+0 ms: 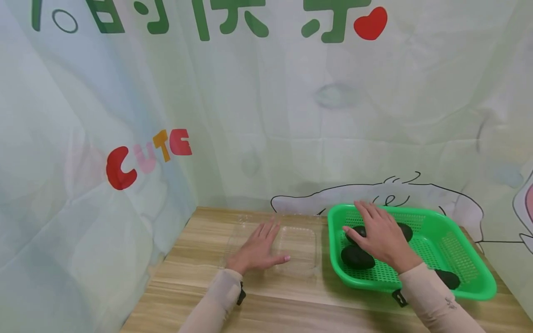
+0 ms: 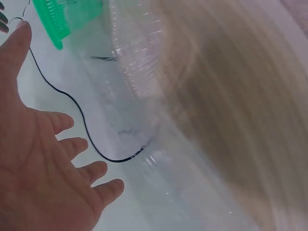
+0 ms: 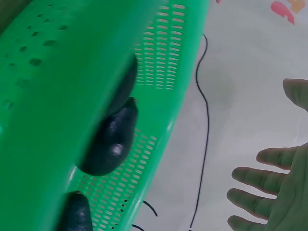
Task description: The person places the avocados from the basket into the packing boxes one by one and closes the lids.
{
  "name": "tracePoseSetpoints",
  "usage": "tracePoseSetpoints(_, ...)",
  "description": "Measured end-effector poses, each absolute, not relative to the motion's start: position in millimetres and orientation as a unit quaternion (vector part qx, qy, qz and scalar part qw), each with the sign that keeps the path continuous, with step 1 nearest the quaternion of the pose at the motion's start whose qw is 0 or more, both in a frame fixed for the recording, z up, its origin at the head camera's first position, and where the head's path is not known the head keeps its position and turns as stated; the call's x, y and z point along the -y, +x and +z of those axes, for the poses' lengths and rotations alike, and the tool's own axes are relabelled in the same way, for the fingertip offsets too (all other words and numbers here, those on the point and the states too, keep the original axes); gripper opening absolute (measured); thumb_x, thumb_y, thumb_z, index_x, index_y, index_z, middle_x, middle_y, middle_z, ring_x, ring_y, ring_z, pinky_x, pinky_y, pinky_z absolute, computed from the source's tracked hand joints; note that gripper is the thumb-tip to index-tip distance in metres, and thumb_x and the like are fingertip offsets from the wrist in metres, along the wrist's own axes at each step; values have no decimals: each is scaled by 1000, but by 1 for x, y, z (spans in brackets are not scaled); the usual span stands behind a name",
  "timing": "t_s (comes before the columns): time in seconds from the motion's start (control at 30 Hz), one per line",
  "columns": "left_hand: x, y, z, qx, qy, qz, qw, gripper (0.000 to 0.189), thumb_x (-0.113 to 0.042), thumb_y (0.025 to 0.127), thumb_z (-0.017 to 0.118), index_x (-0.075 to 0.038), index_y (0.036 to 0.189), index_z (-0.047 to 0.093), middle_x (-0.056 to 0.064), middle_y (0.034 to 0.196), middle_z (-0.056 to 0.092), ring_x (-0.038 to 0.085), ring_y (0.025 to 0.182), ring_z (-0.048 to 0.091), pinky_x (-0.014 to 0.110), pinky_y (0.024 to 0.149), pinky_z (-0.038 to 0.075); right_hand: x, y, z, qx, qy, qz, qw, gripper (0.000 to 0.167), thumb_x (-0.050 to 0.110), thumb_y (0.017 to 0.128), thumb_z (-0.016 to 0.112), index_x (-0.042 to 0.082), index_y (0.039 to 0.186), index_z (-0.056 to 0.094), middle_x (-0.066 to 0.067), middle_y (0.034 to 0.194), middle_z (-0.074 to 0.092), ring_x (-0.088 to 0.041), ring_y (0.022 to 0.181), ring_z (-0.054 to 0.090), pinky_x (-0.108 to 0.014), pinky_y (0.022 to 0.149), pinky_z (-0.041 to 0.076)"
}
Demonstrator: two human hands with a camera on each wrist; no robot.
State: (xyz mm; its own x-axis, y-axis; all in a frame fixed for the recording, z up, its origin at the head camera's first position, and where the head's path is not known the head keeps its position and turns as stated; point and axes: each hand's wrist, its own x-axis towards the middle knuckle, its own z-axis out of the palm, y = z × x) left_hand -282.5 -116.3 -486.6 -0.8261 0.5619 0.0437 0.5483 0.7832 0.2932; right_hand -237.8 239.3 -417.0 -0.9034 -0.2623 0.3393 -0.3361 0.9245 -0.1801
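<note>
In the head view a clear plastic container (image 1: 300,252) stands on the table, left of a green mesh basket (image 1: 443,233). My left hand (image 1: 258,247) hovers over the container's left part with its fingers spread, holding nothing. The left wrist view shows that palm (image 2: 43,168) beside the transparent wall. Above the basket, my right hand (image 1: 381,236) has straight fingers and an empty palm. Beneath it lie several dark avocados, one (image 1: 357,257) at the basket's left side, partly hidden by the hand. Another avocado (image 3: 113,139) shows its stem end in the right wrist view.
The wood-grain table (image 1: 183,273) meets a printed cloth backdrop (image 1: 258,115) at the back and left. Close behind the basket runs the cloth. One more avocado (image 1: 447,279) lies at the basket's front right, partly behind the right sleeve (image 1: 433,291).
</note>
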Motion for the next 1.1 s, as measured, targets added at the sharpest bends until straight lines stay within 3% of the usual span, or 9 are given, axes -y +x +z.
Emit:
tracePoseSetpoints(0.23,116,-286,-499,-944,291,156,13,101,-70,93,53,-4,162,20,21,169,11,46,153,14,54,125,14,-239,-238,-425,972,151,110,144,82,56,98,58,0,155,37,-25,153,44,-49,140,40,-67,113,31)
tracePoseSetpoints(0.73,115,-289,-516,-948,277,154,39,110,-76,91,51,-1,162,13,22,169,5,46,154,12,53,125,15,-235,-239,-444,973,162,102,128,80,54,97,61,3,154,39,-25,148,51,-48,134,47,-65,109,37)
tracePoseSetpoints(0.97,116,-287,-518,-948,267,165,53,112,-77,90,52,0,162,14,21,170,5,45,154,11,54,125,16,-235,-239,-455,975,175,88,106,62,47,95,67,3,138,61,-21,132,64,-44,119,61,-61,98,49)
tracePoseSetpoints(1.1,117,-286,-518,-949,261,166,62,114,-78,89,51,0,162,11,20,170,4,44,155,9,53,125,15,-235,-239,-459,978,170,92,78,56,44,93,70,6,133,65,-19,128,66,-39,109,66,-57,85,55)
